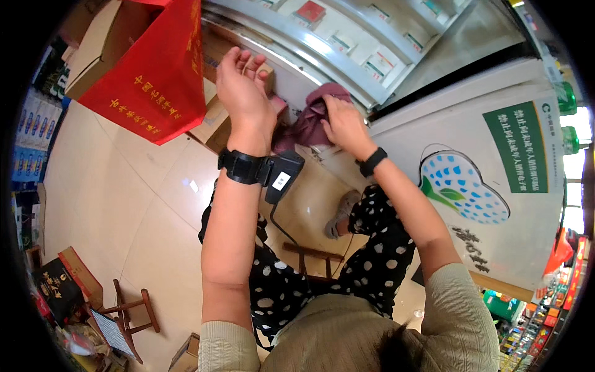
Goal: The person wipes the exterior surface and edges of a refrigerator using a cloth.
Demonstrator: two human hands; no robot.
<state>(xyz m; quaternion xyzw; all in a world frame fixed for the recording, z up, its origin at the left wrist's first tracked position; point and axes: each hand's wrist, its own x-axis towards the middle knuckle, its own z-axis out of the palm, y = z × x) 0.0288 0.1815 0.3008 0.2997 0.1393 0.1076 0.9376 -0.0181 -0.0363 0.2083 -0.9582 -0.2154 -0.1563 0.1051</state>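
Observation:
My right hand (346,125) grips a crumpled maroon cloth (311,121) at the foot of a glass-fronted display cabinet (320,44). Palm up and fingers loosely curled, my left hand (246,93) is raised to the left of the cloth and holds nothing. A black strap with a small black device (286,174) and a cable is on my left wrist; a black band (373,161) circles the right one. Cardboard boxes (216,116) stand behind my left hand, partly hidden by it.
A red bag (158,88) with gold writing hangs over the tiled floor at upper left. A white counter panel (506,223) bearing signs rises at right. A folding stool (114,328) and boxes (79,274) are at lower left. Another wooden stool frame (314,253) shows between my legs.

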